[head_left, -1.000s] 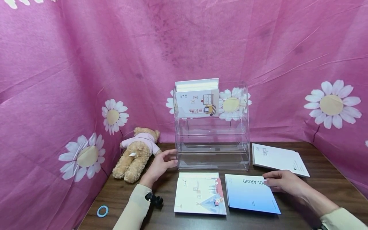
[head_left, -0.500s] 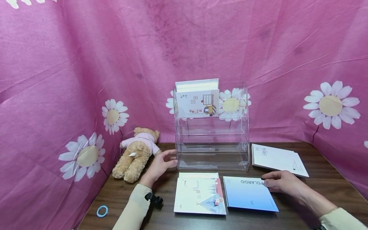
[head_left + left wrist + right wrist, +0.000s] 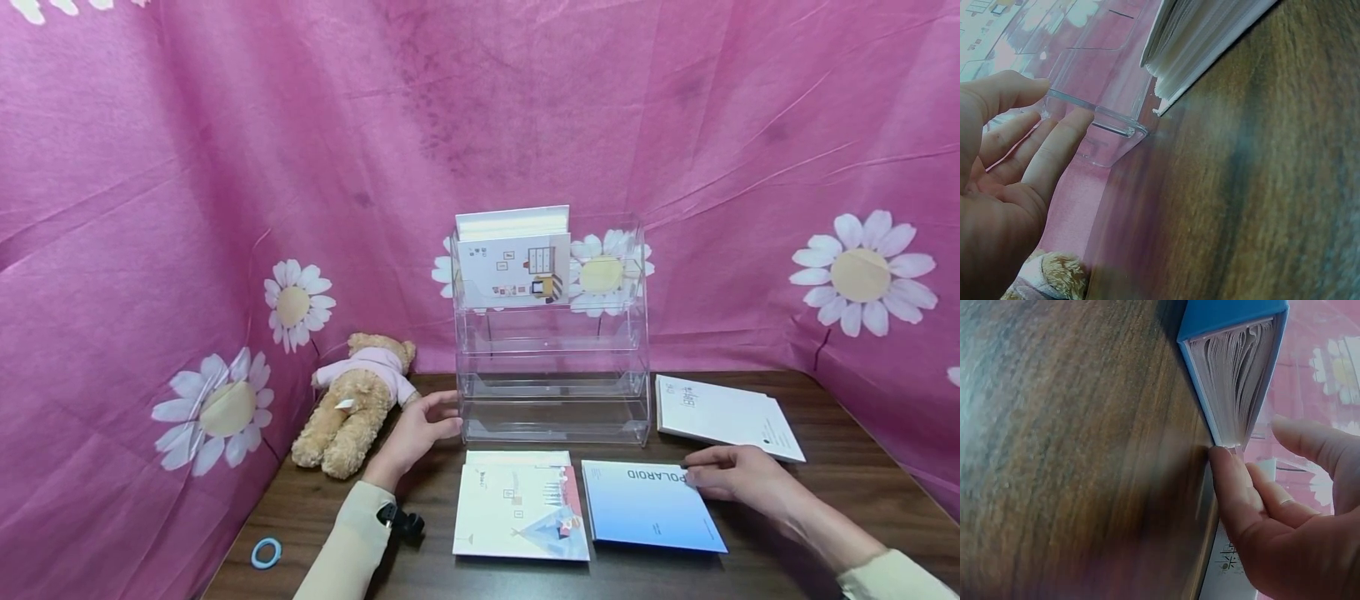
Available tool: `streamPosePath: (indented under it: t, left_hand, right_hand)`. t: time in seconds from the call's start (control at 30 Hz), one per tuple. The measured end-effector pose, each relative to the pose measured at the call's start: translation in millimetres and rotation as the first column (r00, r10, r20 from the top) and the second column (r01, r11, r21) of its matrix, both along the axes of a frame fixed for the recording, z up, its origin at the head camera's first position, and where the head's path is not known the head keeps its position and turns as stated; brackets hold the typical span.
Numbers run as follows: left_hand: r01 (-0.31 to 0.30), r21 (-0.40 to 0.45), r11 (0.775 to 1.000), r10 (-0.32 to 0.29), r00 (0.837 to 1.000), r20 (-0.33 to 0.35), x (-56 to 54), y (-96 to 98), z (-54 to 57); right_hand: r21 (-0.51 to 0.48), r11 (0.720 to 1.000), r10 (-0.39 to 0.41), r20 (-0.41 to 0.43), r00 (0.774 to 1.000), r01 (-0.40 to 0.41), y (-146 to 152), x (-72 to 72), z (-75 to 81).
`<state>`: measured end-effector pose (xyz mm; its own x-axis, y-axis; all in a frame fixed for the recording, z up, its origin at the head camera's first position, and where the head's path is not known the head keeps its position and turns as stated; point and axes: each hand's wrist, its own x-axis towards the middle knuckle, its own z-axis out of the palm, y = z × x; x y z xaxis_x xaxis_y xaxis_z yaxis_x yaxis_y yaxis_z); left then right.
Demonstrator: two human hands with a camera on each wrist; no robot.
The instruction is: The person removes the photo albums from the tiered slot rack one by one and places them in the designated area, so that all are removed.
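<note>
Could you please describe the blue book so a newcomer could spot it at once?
On the brown table stands a clear tiered rack. Toward its front right, by the right hand, lies the blue book; unlike the pale books, its cover shades into blue, lettered POLAROID.

The blue book (image 3: 660, 512) bears the word POLAROID (image 3: 655, 476). Its smaller print (image 3: 657, 529) and the lettering (image 3: 680, 393) on the white books (image 3: 727, 417) cannot be made out.

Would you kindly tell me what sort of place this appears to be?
Probably a small indoor corner set up for tabletop work or filming: a pink daisy-print cloth hangs behind a wood-grain table, which bears a clear tiered rack.
</note>
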<state>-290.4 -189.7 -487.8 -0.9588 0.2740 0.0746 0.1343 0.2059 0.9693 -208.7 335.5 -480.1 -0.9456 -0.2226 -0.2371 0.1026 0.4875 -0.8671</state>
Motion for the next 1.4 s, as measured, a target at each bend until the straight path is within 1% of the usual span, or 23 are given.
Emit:
streamPosePath:
  t: [0.1,0.2,0.33,0.43,0.57,0.67,0.77,0.83,0.9,1.03,1.17,1.27,1.33,1.4]
  left_hand:
    - [-0.012,-0.005,1.000,0.012,1.000,0.005,1.8,-0.7,0.3]
    - [-0.015,-0.004,1.000,0.015,1.000,0.008,2.6,-1.6,-0.5]
    - [-0.021,-0.001,1.000,0.021,1.000,0.005,2.2,-3.8,-2.9]
    - [-0.033,0.002,0.999,0.033,0.999,0.006,1.6,-4.9,-5.1]
    - [-0.040,0.014,0.999,0.040,0.999,0.019,2.1,-4.9,-6.8]
    - [-0.039,0.017,0.999,0.038,0.999,0.019,2.4,-4.7,-7.4]
    - [-0.033,0.021,0.999,0.033,0.999,0.022,2.3,-4.9,-6.7]
    - [-0.024,0.024,0.999,0.023,1.000,0.019,2.3,-5.3,-5.9]
    - [-0.020,0.029,0.999,0.019,1.000,0.023,2.3,-5.7,-4.6]
    - [-0.020,0.022,1.000,0.020,1.000,0.007,1.4,-6.2,-4.2]
    - [-0.025,0.018,1.000,0.025,1.000,0.004,0.6,-5.4,-4.5]
    - [-0.026,0.008,1.000,0.026,1.000,0.000,0.6,-3.4,-3.1]
    - [-0.022,-0.002,1.000,0.022,1.000,-0.013,-0.3,-1.6,-2.7]
    - [-0.020,-0.010,1.000,0.020,1.000,-0.019,-0.9,-0.3,-2.5]
  right_hand:
    - [0.105,0.994,-0.017,-0.056,0.998,0.023,-2.7,2.0,3.7]
    - [0.167,0.985,-0.037,-0.099,0.994,0.053,-6.0,1.5,9.3]
    - [0.182,0.981,-0.050,-0.137,0.989,0.075,-10.2,-3.7,20.8]
    - [0.192,0.978,-0.042,-0.193,0.980,0.080,-13.3,-8.1,31.0]
    - [0.195,0.977,-0.031,-0.284,0.958,0.089,-20.0,-13.0,46.0]
    - [0.205,0.973,-0.033,-0.330,0.943,0.105,-25.9,-17.3,60.8]
    - [0.199,0.973,-0.039,-0.358,0.933,0.117,-31.2,-23.0,78.3]
    - [0.190,0.974,-0.046,-0.360,0.932,0.122,-34.1,-27.3,90.4]
    - [0.156,0.981,-0.050,-0.364,0.930,0.114,-37.5,-32.8,101.6]
    - [0.091,0.991,-0.054,-0.368,0.928,0.094,-46.4,-44.0,121.2]
    - [0.032,0.996,-0.063,-0.373,0.926,0.081,-57.7,-56.4,139.9]
    - [0.008,0.997,-0.071,-0.394,0.917,0.081,-64.5,-64.6,154.4]
    - [-0.002,0.996,-0.078,-0.409,0.909,0.084,-68.6,-69.9,164.6]
    - [-0.017,0.996,-0.087,-0.412,0.907,0.088,-73.2,-75.9,174.9]
